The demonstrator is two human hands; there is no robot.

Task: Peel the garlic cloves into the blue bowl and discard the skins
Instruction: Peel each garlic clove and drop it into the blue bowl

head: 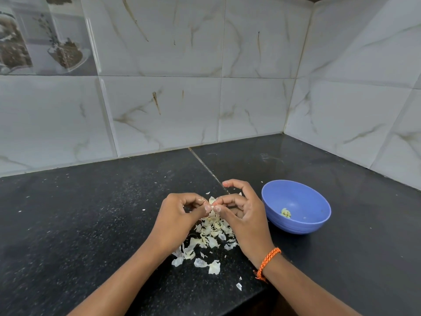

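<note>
Head view: black speckled counter [79, 224] in marble-tiled wall [164, 110] corner.

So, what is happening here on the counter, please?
A person is peeling garlic over a black counter. The left hand and the right hand pinch a small garlic clove between their fingers, pulling off its skin. A pile of loose skins lies under the hands. The blue bowl stands to the right, holding a few peeled cloves.
</note>
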